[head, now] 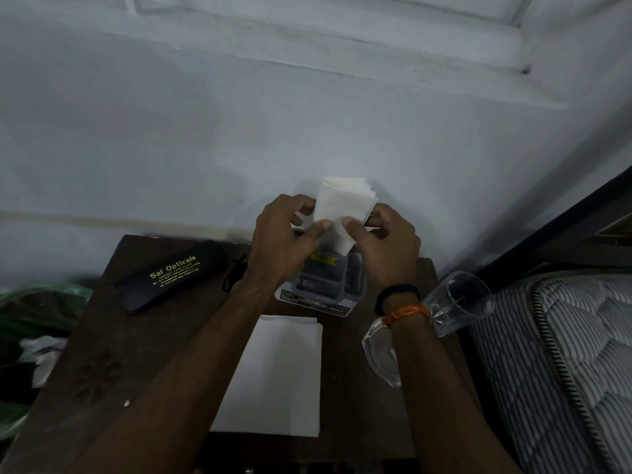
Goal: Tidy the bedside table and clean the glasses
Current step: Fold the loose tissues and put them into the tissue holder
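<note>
Both hands raised at centre, close together: left hand [282,234] and right hand [388,246] pinching folded white tissue [343,208] between thumbs and fingers. Directly below, clear plastic box [326,285] on dark bedside table [113,343], contents dark and unclear. Black "Sai Opticals" glasses case [172,277] closed at 9 o'clock. Tissue stack [278,374] at 6. Two clear drinking glasses at 4 o'clock, tall one [460,302] and nearer one [379,354], both holding nothing visible.

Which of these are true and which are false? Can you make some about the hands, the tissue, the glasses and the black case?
1. Both hands, left hand and right hand, hold the folded tissue. True.
2. The black spectacle case lies open. False: it is closed.
3. Two clear glasses stand on the table. True.
4. The white napkin is on the mattress. False: it lies on the table.
</note>
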{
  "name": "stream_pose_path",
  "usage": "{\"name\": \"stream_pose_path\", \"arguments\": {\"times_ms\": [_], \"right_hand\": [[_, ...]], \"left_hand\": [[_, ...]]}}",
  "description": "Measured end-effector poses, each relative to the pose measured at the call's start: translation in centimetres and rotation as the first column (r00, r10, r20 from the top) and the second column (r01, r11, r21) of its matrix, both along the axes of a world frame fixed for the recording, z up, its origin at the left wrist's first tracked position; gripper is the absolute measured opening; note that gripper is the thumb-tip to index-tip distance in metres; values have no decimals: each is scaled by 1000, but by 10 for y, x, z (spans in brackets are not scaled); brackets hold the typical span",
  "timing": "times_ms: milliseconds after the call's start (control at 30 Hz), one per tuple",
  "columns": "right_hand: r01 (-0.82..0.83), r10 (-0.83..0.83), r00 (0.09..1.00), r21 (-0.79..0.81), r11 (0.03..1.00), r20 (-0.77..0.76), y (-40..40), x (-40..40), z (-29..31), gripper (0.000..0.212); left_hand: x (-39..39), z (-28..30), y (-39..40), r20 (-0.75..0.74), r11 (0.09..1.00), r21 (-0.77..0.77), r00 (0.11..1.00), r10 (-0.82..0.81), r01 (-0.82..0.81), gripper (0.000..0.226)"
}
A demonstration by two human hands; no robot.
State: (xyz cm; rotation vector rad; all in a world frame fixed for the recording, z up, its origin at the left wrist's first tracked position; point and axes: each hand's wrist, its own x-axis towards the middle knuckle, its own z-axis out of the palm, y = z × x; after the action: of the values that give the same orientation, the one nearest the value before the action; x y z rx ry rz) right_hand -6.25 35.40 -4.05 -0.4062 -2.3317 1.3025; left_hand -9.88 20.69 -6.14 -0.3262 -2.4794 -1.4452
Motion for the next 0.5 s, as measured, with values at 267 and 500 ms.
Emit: {"name": "stream_pose_path", "arguments": {"times_ms": [267,500], "right_hand": [[-49,38,994,105,993,98,10,1,-16,16],[-80,80,996,3,997,40,11,1,-10,23]], "left_hand": [[4,-2,-5,33,997,-72,999,-40,42,23],[-2,-4,-11,80,998,-46,996,-36,39,34]]}}
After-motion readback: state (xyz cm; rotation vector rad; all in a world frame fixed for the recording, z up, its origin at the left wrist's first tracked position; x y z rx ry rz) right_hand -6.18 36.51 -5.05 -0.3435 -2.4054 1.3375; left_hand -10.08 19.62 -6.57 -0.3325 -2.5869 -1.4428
